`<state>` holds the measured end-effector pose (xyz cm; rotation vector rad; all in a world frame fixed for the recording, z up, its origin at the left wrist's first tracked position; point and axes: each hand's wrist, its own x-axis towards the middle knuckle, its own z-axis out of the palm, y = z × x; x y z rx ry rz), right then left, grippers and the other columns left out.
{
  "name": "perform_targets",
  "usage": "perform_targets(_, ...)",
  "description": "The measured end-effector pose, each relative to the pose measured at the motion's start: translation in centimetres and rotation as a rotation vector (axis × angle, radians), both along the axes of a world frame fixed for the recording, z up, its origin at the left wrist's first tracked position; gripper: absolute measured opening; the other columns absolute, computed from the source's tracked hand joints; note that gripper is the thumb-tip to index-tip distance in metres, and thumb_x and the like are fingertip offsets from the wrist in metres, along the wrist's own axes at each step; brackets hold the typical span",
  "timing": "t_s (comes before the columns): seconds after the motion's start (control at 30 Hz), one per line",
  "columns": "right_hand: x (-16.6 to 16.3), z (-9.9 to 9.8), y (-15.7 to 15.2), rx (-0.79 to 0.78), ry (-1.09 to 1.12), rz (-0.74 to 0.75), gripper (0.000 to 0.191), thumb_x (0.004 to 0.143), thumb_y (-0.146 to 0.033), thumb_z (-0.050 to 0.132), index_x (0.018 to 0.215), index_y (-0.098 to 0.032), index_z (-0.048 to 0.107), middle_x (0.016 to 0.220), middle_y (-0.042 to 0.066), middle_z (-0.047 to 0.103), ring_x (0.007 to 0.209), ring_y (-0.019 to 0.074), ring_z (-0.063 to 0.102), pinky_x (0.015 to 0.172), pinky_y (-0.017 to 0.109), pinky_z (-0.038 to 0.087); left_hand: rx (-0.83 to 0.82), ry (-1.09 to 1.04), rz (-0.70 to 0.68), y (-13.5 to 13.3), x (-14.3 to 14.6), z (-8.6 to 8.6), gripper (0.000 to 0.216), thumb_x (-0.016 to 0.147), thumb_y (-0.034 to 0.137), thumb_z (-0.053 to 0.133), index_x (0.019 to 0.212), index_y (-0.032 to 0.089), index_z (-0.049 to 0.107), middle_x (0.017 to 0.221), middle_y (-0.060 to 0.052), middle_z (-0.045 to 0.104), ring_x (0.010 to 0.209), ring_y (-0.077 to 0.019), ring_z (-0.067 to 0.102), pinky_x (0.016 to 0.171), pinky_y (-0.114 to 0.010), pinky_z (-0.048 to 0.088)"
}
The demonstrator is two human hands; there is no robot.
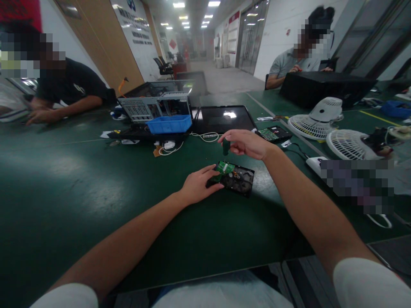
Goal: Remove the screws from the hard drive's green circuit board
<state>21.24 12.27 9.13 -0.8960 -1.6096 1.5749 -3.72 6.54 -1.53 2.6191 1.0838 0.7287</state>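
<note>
A black hard drive [239, 181] lies on the green table [96, 192] in front of me, underside up, with a small green circuit board [224, 167] on its far left corner. My left hand [199, 185] rests on the drive's left edge, fingers pressed against it. My right hand [245, 143] hovers just above the drive, fingers closed round the dark green handle of a small screwdriver [226, 147] that points down at the circuit board.
Behind the drive are an open computer case [154, 105], a blue bin [169, 124], a black side panel [223, 119], white cables [170, 147] and a second drive [273, 134]. Two white fans [321, 117] lie at right. Two other people sit at the table's far sides.
</note>
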Motion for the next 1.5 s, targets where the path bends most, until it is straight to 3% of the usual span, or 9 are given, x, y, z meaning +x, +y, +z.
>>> perform_targets(0.13,-0.02,-0.23,0.31,0.021,0.006,-0.105,0.017,0.083,-0.032,0.075,0.088,-0.016,0.071,0.081,0.004,0.067,0.055,0.0086,0.047,0.041,0.021,0.029,0.0,0.009,-0.005,0.2,-0.09,-0.25,0.051,0.095,0.061,0.063,0.128,0.022,0.068,0.15,-0.012,0.059,0.12,-0.0304,0.07,0.095,-0.046,0.062)
perform_targets(0.27,-0.17,-0.34,0.35,0.032,0.02,-0.14,0.013,0.079,-0.028,0.075,0.079,-0.017,0.067,0.093,0.008,0.074,0.06,0.0104,0.051,0.045,0.022,0.035,0.002,0.001,-0.01,0.28,-0.1,-0.37,0.052,0.095,0.061,0.064,0.129,0.022,0.068,0.15,-0.013,0.06,0.124,-0.0306,0.068,0.099,-0.047,0.06)
perform_targets(0.4,-0.15,-0.25,0.26,0.028,0.007,-0.096,0.011,0.08,-0.027,0.069,0.086,-0.017,0.069,0.096,0.01,0.077,0.059,0.0121,0.053,0.043,0.023,0.033,-0.012,0.011,-0.007,0.15,-0.03,-0.15,0.052,0.095,0.061,0.063,0.129,0.022,0.068,0.151,-0.013,0.059,0.124,-0.0304,0.068,0.099,-0.047,0.06)
perform_targets(0.63,0.03,-0.04,0.32,0.019,-0.014,-0.01,0.029,0.085,-0.034,0.063,0.106,-0.017,0.075,0.104,0.011,0.079,0.052,0.0116,0.05,0.04,0.026,0.027,-0.002,-0.008,-0.002,0.1,0.04,-0.21,0.049,0.094,0.06,0.065,0.126,0.023,0.068,0.149,-0.012,0.06,0.122,-0.0304,0.069,0.098,-0.047,0.061)
perform_targets(0.93,0.01,-0.02,-0.13,0.004,-0.051,0.079,0.026,0.089,-0.037,0.063,0.093,-0.014,0.075,0.104,0.013,0.077,0.054,0.0099,0.05,0.04,0.024,0.029,-0.003,-0.008,0.005,0.04,-0.01,-0.04,0.051,0.094,0.061,0.065,0.127,0.022,0.069,0.15,-0.012,0.06,0.118,-0.0303,0.071,0.096,-0.046,0.062)
perform_targets(1.23,-0.25,-0.3,-0.1,-0.053,0.083,0.047,0.026,0.091,-0.036,0.069,0.111,-0.02,0.07,0.101,0.006,0.072,0.055,0.0088,0.054,0.039,0.021,0.033,-0.004,0.007,0.008,-0.03,0.08,0.2,0.05,0.094,0.061,0.064,0.126,0.023,0.069,0.15,-0.012,0.06,0.114,-0.0297,0.073,0.091,-0.045,0.064)
perform_targets(1.37,-0.17,-0.14,-0.16,-0.011,0.045,0.028,0.024,0.089,-0.037,0.074,0.103,-0.018,0.072,0.087,0.003,0.068,0.056,0.0081,0.053,0.04,0.02,0.033,0.001,-0.003,0.009,-0.05,0.04,0.14,0.049,0.094,0.06,0.065,0.126,0.022,0.069,0.15,-0.012,0.06,0.116,-0.0302,0.072,0.093,-0.045,0.063)
perform_targets(1.5,0.03,-0.31,0.25,0.036,0.022,-0.108,0.018,0.082,-0.032,0.08,0.089,-0.017,0.072,0.084,0.004,0.069,0.059,0.0083,0.052,0.043,0.019,0.036,0.007,-0.007,-0.006,0.14,-0.05,-0.26,0.051,0.094,0.061,0.065,0.127,0.021,0.069,0.15,-0.013,0.06,0.121,-0.0304,0.069,0.099,-0.047,0.06)
